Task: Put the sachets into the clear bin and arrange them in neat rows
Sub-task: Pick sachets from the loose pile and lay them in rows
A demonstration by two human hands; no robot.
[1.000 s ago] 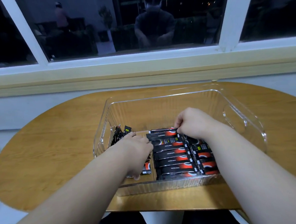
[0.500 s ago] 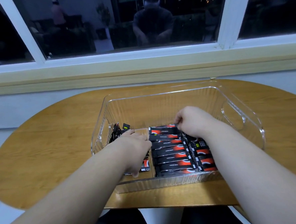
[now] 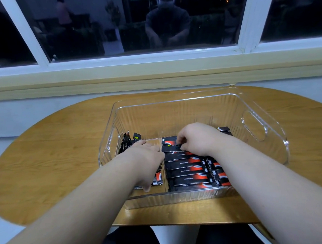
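Dark trousers [image 3: 130, 242] are showing at the near edge, under the rim of the wooden tabletop [image 3: 45, 157]. The clear bin [image 3: 180, 198] is sitting on the tabletop, its near wall close to the near rim. Inside it, black and red sachets [image 3: 185, 171] are lying flat in a middle row running from the near wall toward the far side. A second row [image 3: 221, 176] is lying just right of it, partly hidden by the right forearm.

The left hand [image 3: 145, 160] is reaching into the left part of the bin, palm down over a few flat sachets [image 3: 158, 179]. Its fingers are pointing far. Whether it is gripping anything cannot be told.

The right hand [image 3: 199, 140] is resting over the far end of the middle row, with its curled fingers pinching the far sachet [image 3: 170, 148] there.

Farther left, loose sachets [image 3: 125, 144] are standing on edge, leaning against the bin's left wall. One more sachet [image 3: 223, 129] is peeking out just beyond the right hand. A handle slot [image 3: 254, 127] is showing in the bin's right wall.

Beyond the tabletop, a pale sill [image 3: 153, 79] is running across, and a dark window [image 3: 94, 31] is reflecting a seated person.
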